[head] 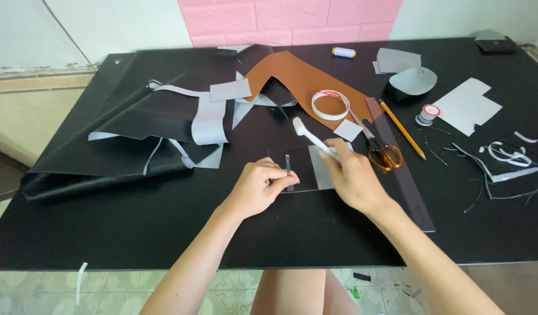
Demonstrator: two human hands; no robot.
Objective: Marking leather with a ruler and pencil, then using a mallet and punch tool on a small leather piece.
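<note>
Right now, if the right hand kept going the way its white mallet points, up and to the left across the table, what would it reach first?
The right hand holds a white mallet angled up-left. Along that line the first thing looks like the grey scraps by the brown leather sheet, though depth is hard to judge.

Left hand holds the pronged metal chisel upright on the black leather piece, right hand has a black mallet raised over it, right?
Not quite: the head view shows the mallet in the right hand is white, not black. The left hand does hold the pronged metal chisel upright on the black leather piece.
</note>
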